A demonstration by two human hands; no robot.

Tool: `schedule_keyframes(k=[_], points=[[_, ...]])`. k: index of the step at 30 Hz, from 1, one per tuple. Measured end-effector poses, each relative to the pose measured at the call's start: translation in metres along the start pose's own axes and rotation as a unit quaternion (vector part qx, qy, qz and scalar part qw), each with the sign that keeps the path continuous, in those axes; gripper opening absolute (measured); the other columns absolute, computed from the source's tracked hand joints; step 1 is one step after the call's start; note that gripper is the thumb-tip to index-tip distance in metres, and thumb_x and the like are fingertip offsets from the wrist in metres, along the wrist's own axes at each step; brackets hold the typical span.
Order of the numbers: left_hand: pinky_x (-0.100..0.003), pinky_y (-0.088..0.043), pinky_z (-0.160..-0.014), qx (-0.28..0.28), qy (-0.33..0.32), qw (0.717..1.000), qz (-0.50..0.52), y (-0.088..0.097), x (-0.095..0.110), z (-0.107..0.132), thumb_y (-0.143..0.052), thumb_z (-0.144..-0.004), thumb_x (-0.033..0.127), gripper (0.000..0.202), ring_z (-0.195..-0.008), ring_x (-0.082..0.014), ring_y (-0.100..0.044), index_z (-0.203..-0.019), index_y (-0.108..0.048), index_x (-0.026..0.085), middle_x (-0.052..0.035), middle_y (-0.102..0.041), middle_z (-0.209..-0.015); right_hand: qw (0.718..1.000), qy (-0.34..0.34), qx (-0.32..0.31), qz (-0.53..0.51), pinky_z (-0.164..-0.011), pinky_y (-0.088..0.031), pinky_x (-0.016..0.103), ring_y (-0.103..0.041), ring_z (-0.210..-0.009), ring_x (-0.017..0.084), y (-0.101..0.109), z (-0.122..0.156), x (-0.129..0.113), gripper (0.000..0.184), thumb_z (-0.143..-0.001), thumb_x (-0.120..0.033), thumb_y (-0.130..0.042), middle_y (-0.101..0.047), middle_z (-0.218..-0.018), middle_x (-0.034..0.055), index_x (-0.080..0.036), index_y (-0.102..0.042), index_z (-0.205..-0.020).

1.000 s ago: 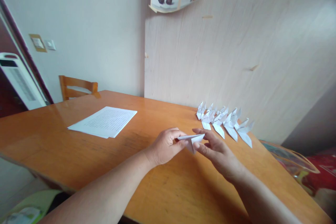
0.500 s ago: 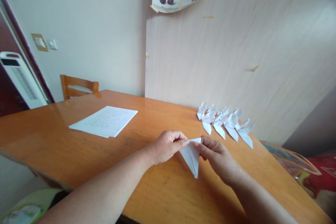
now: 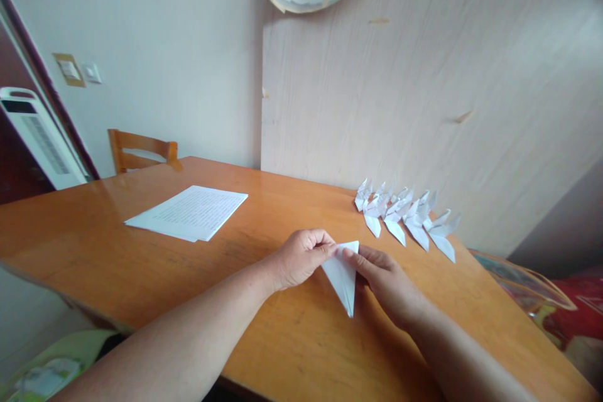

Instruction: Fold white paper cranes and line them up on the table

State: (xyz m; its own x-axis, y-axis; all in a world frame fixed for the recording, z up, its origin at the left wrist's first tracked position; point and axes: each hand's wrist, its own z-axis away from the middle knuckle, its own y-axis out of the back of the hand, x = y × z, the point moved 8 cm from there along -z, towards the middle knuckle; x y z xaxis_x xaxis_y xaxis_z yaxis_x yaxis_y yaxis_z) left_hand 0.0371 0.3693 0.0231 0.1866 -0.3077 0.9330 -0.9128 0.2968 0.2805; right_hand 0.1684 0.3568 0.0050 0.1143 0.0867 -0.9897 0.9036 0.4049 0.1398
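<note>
A folded piece of white paper [image 3: 343, 277], shaped like a narrow triangle with its point downward, is held between my two hands above the table. My left hand [image 3: 304, 259] pinches its upper left corner between thumb and fingers. On the right side, my right hand [image 3: 382, 273] grips the upper edge, thumb on the front face and fingers behind, partly hidden by the paper. Several folded paper cranes [image 3: 417, 223] stand in rows on the table's far right, beyond my right hand.
A stack of printed sheets [image 3: 188, 212] lies on the wooden table [image 3: 264, 352] to the left. Behind the table are a wooden chair [image 3: 144, 149] and a wall panel [image 3: 400, 100]. Red and clear plastic items [image 3: 575, 308] sit past the right edge.
The view has tilted slightly down. My right thumb has slid a little left along the paper's top edge; both hands keep their hold.
</note>
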Motion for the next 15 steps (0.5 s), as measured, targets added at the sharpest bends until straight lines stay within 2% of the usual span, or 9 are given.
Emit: schedule_keyframes(k=[4,9,15], points=[[-0.024,-0.039,-0.065,0.019,-0.005,1.0,-0.003,0.004,-0.002,-0.002,-0.059,-0.089,0.042,0.028,-0.072,-0.0129,-0.05,-0.08,-0.062,0.015,0.0006,-0.058,-0.077,0.997,-0.04,-0.052,-0.036,-0.05,-0.03,0.025,-0.042,-0.053,0.01,-0.013,0.005,0.006,0.04,-0.085,-0.058,-0.065,-0.053,-0.063,-0.0022,-0.018,-0.062,-0.081],[-0.025,-0.039,-0.065,0.041,0.002,0.999,0.004,0.007,-0.004,-0.003,-0.06,-0.088,0.043,0.029,-0.07,-0.0128,-0.05,-0.079,-0.062,0.015,0.0009,-0.057,-0.074,0.997,-0.061,-0.047,-0.025,-0.051,-0.031,0.025,-0.044,-0.054,0.011,-0.014,0.005,0.011,0.037,-0.079,-0.055,-0.07,-0.057,-0.064,-0.0019,-0.019,-0.064,-0.08],[-0.026,-0.041,-0.068,0.058,0.016,0.998,0.018,0.013,-0.005,-0.003,-0.06,-0.088,0.042,0.029,-0.073,-0.014,-0.053,-0.08,-0.062,0.015,-0.0005,-0.06,-0.077,0.997,-0.057,-0.061,0.001,-0.054,-0.031,0.026,-0.045,-0.057,0.011,-0.012,0.005,0.009,0.034,-0.082,-0.051,-0.068,-0.061,-0.068,0.0,-0.018,-0.066,-0.076]])
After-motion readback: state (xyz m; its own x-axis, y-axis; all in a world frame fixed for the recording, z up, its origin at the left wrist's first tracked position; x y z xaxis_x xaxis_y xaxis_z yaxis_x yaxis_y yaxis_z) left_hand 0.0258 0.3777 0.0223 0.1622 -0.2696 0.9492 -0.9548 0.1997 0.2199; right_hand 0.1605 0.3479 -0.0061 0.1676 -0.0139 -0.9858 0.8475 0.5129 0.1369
